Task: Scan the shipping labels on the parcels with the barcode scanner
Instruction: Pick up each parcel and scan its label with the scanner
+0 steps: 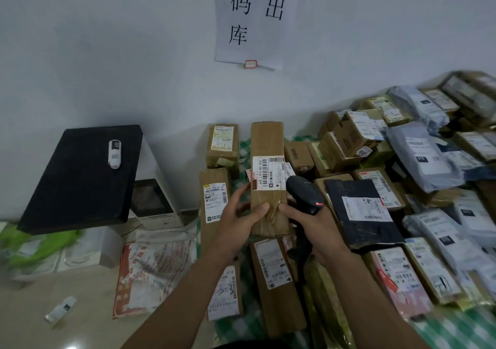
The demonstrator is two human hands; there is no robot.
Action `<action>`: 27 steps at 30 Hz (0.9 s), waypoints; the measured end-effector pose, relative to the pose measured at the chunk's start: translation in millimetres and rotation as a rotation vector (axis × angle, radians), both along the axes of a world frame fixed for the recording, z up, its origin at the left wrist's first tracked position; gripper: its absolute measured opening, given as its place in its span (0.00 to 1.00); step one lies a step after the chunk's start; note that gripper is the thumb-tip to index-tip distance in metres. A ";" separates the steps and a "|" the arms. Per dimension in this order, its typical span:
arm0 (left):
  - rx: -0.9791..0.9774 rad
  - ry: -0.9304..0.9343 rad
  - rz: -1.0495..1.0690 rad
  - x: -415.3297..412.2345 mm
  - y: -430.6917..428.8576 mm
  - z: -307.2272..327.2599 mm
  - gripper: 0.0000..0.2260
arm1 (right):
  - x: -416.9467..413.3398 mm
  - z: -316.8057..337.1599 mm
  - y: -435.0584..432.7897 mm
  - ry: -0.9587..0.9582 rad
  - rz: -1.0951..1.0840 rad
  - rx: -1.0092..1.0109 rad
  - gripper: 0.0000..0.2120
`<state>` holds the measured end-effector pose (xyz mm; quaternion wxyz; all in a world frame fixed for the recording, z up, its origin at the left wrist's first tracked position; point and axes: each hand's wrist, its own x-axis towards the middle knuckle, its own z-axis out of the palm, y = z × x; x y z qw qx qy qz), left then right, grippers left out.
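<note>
A long brown taped cardboard parcel (pixel 267 144) is lifted at centre, its white shipping label (pixel 268 172) facing up. My left hand (pixel 239 215) holds the parcel's near end, thumb on top and fingers under its left side. My right hand (pixel 308 223) grips the black barcode scanner (pixel 304 194), whose head sits just right of the label with a small red light showing; the right thumb touches the parcel's near end. Several other labelled parcels lie around on a green checked cloth (pixel 456 332).
Cardboard boxes and grey poly mailers (pixel 426 155) pile up to the right against the wall. A dark mailer (pixel 359 211) lies beside my right hand. At left, a black-topped machine (pixel 80 174) carries a small white bottle (pixel 115 154). A paper sign (pixel 249 18) hangs on the wall.
</note>
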<state>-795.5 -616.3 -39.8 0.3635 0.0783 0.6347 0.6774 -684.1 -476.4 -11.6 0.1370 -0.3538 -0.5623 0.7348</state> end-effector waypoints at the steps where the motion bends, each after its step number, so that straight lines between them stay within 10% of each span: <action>1: -0.037 0.055 -0.008 -2.8 -3.0 3.0 0.31 | 0.5 0.9 -0.6 -0.013 -0.004 0.033 0.16; 10: -0.380 0.470 -0.191 -66.9 -28.7 17.9 0.30 | 3.5 17.3 2.3 -0.069 0.153 0.415 0.14; 27: -0.534 0.594 -0.376 -130.4 -37.8 5.7 0.31 | -5.4 24.6 -17.6 -0.257 0.420 0.508 0.22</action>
